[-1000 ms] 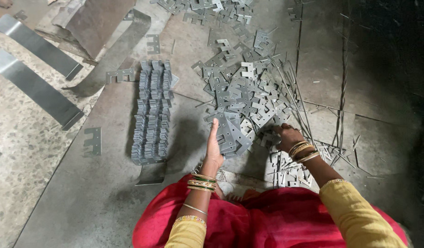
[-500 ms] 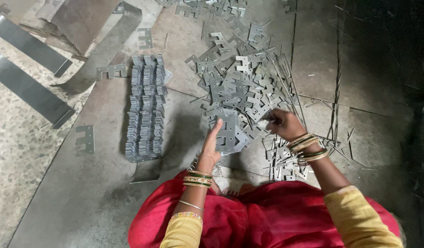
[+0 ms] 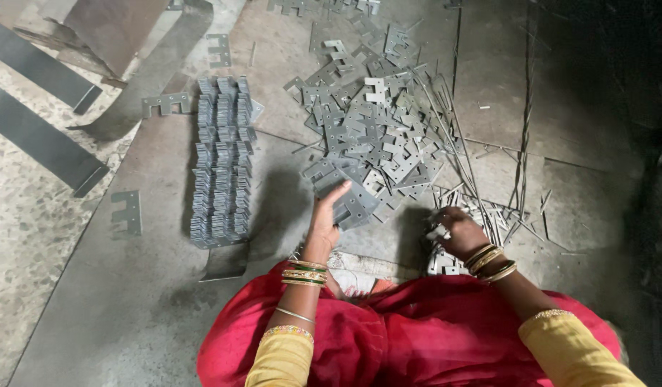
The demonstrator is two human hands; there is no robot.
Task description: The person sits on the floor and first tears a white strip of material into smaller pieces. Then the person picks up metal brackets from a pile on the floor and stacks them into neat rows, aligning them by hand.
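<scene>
While the person sits on the floor in red cloth with yellow sleeves, bangles on both wrists, the two hands work at the near edge of a scatter of grey metal parts. The left hand is raised on edge, fingers straight and held together, its tips touching a flat notched bracket at the near end of the loose pile; it presses against the piece rather than closing round it. To the right, the right hand is curled with its fingers bent down onto a small heap of brackets just beside the knee, and a pale piece shows at the fingertips, though whether it is truly pinched cannot be told. Thin metal rods lie slanting from that hand away toward the far right. Left of the left hand, apart from it, a neat stacked row of brackets runs from near to far in tight columns on a grey steel sheet. A single bracket lies alone further left, another beyond the row's far end. At the far left, dark flat metal strips rest on the speckled floor.
</scene>
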